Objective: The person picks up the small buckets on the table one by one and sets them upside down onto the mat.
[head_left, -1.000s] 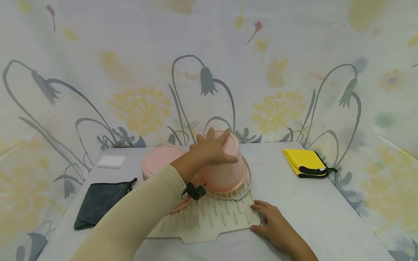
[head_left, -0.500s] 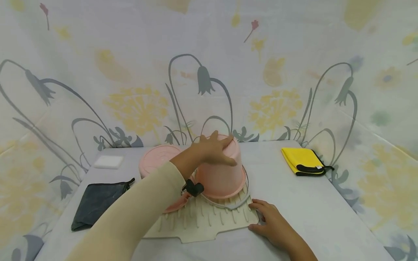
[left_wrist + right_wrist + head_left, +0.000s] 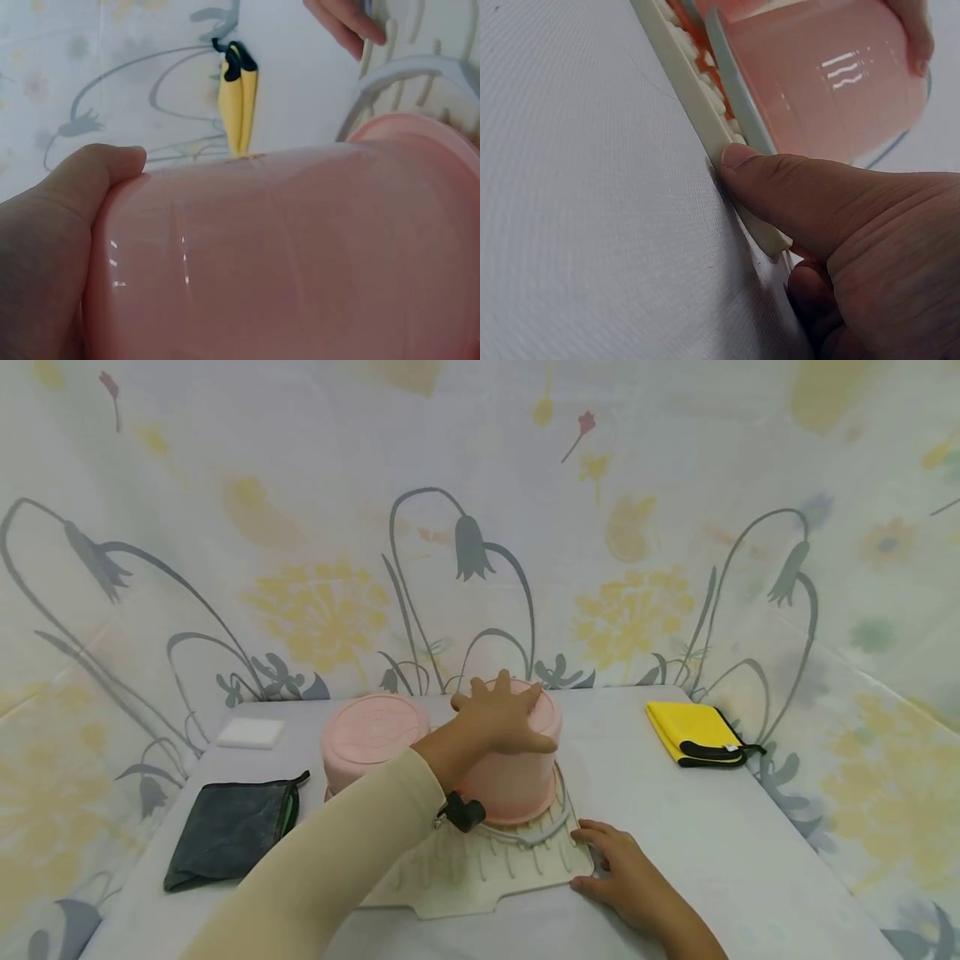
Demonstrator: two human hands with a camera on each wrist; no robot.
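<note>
My left hand (image 3: 501,717) grips the base of an upside-down pink bucket (image 3: 513,781), fingers spread over its base and thumb along its side, as the left wrist view shows. The bucket's rim faces down on a cream ribbed drain board (image 3: 480,868), and its pale grey handle (image 3: 536,839) loops round the rim. A second upturned pink bucket (image 3: 371,731) stands to the left, partly behind my sleeve. My right hand (image 3: 630,872) holds the board's front right corner, its thumb (image 3: 780,187) on the board's edge (image 3: 697,120).
A folded yellow cloth with black trim (image 3: 693,731) lies at the back right of the white table. On the left are a dark folded cloth (image 3: 228,827) and a white flat block (image 3: 251,732). A patterned curtain (image 3: 480,610) closes off the back.
The bucket under my left hand has come down and slightly toward me over the board. My right hand has stayed at the board's corner.
</note>
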